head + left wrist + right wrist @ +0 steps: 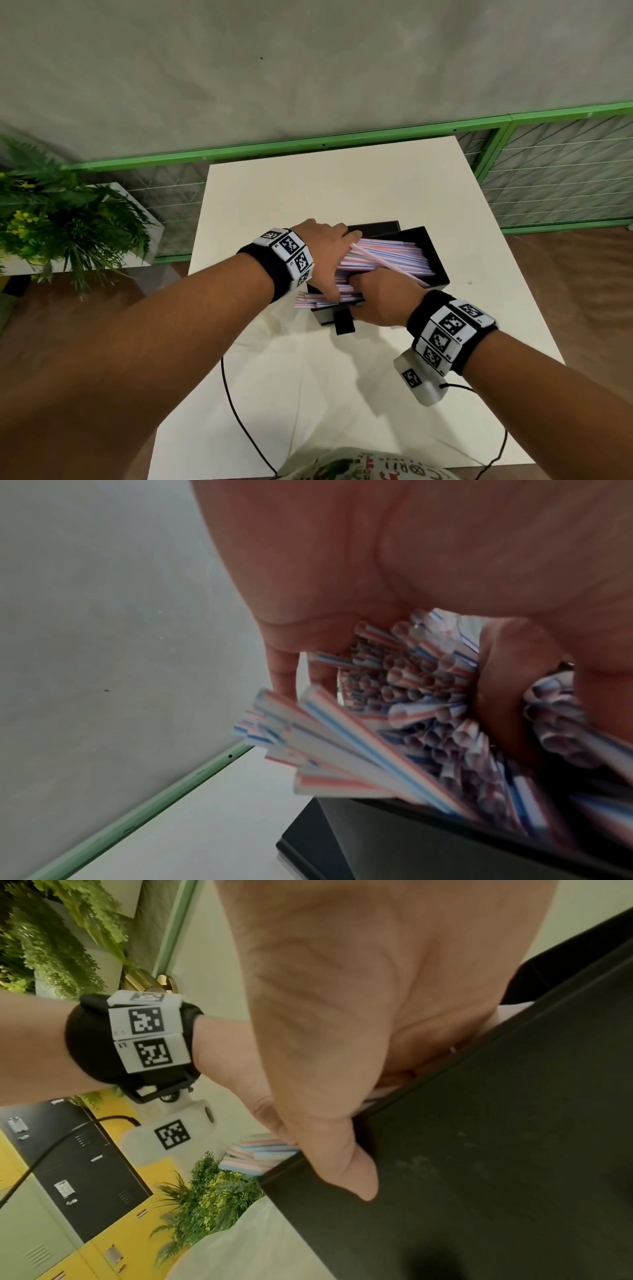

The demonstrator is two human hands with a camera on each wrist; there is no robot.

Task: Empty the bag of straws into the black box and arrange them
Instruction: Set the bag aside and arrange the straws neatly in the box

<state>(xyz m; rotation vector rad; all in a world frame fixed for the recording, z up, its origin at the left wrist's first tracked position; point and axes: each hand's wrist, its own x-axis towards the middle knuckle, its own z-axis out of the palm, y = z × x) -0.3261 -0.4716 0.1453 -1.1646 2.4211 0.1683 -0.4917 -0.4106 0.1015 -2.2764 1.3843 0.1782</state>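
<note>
Head view has the black box [435, 260] sitting about mid-desk on the white desk [308, 185], turned at an angle, with the striped straws [383, 255] already piled inside. No bag I can pick out for sure; there's something pale and crinkly at the desk's near edge, but it's too cut off to call.

The thing that matters: the straws' long axis runs along the box's length, from its left end toward the far right corner of the desk, and a bunch of ends poke out past that left end. One straw lies askew across the top of the pile. Both hands are at the left end, so my guess is the next job is pushing those loose ends in and squaring up the pile.

The left hand [329, 253] is curled over that end, fingers and thumb wrapped around a bundle; the left wrist view looks straight into the open straw tips [411, 685] held in the palm. The right hand [383, 298] is at the box's near wall: the right wrist view shows its thumb [346, 1164] pressed on the outside of the black wall [496, 1150], fingers hooked over the rim and mostly hidden.

The left hand is nearer the stragglers. How full the box is underneath, can't tell, the hands cover it.
</note>
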